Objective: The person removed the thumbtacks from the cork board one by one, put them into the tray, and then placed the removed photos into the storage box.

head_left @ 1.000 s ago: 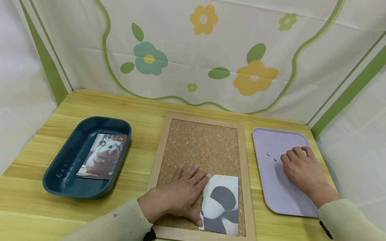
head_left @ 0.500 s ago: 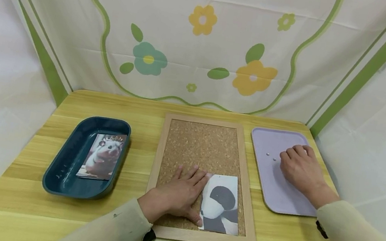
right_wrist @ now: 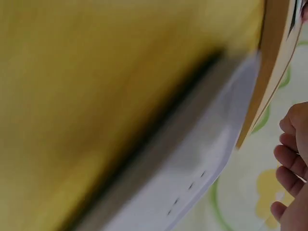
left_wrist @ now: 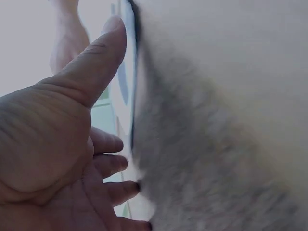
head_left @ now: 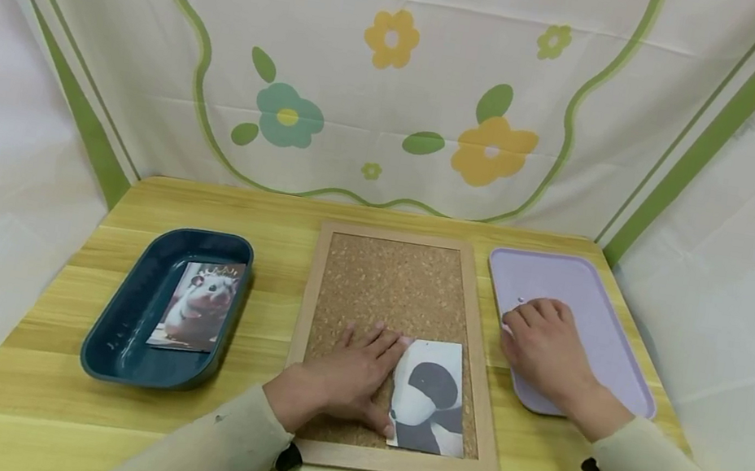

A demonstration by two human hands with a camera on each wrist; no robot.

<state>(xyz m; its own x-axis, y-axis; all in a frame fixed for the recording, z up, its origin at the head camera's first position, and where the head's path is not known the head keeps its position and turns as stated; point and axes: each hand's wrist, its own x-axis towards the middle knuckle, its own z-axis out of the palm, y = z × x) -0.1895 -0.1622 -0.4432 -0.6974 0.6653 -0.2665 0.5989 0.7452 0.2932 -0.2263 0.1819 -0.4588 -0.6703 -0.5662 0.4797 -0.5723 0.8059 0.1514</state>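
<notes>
My left hand (head_left: 347,379) lies with spread fingers on a wood-framed cork board (head_left: 393,279). Its index fingertip and thumb touch the left edge of a panda picture card (head_left: 430,392) at the board's lower right. Over the left side of a lilac tray (head_left: 602,337) hovers my right hand (head_left: 545,348), fingers curled. Anything pinched in it is hidden or too small to see. Beyond its knuckles a tiny shiny stud (head_left: 521,300) lies on the tray. The right wrist view shows several small dark marks (right_wrist: 191,186) in a row on the tray.
At the left stands a dark teal bin (head_left: 117,334) with a hamster picture card (head_left: 199,306) inside. Wooden tabletop (head_left: 268,317) separates bin and board, with a narrow strip between board and tray. A flowered cloth (head_left: 381,121) hangs behind the table.
My right hand has shifted left across the tray toward the board, covering one of the two studs seen before. My left hand and the panda card have stayed put.
</notes>
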